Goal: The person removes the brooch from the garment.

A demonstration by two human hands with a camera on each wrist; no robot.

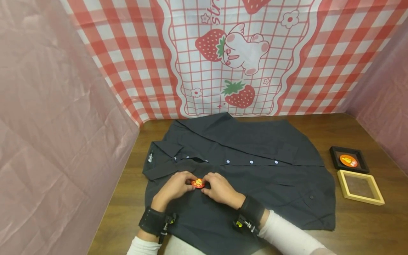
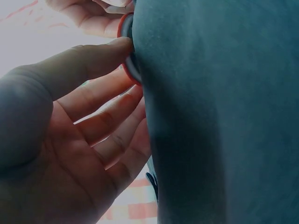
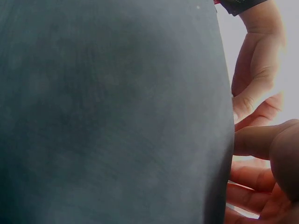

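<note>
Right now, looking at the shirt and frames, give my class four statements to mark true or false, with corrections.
1. The left hand and right hand both touch the badge. True.
2. The shirt is white. False: the shirt is dark.
3. The yellow frame lies on the table. True.
4. The orange disc lies in the yellow frame. False: the orange disc lies in the black frame.

- Left hand (image 1: pixel 176 185) and right hand (image 1: pixel 221 189) pinch a round red-and-yellow badge (image 1: pixel 198 183) against the dark shirt (image 1: pixel 255 187).
- The shirt lies on the wooden table (image 1: pixel 366 226), collar leftward.
- At right, a black tray (image 1: pixel 334 159) holds an orange disc (image 1: pixel 349 160), just beside a pale frame (image 1: pixel 361 200).
- Strawberry-print cloth (image 1: pixel 220 95) hangs behind.
</note>
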